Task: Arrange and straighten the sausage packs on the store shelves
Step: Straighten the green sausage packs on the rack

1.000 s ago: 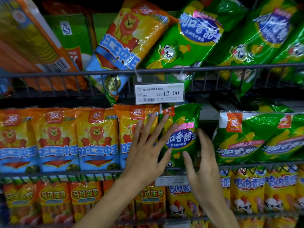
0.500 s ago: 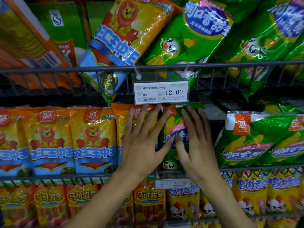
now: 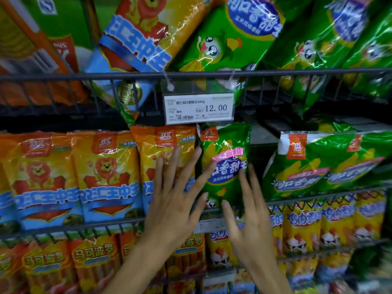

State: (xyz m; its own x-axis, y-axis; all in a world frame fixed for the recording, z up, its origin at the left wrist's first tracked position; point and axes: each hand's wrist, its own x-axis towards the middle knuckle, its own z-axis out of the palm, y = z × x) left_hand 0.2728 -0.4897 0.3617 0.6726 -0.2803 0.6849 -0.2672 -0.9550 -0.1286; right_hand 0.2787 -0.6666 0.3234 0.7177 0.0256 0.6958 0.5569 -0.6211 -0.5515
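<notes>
The upright pack [image 3: 226,166] stands on the middle shelf [image 3: 318,197]. Price tag [image 3: 199,108] at its 12 o'clock; lion pack [image 3: 163,158] touching at 9 o'clock.

A white price tag [image 3: 199,108] reading 12.00 hangs from the upper wire rail [image 3: 297,72] by 2 clear clips. A second, blurred label [image 3: 209,225] sits on the middle rail.

wire shelves [image 3: 212,74], upright sausage packs [image 3: 106,177]
</notes>
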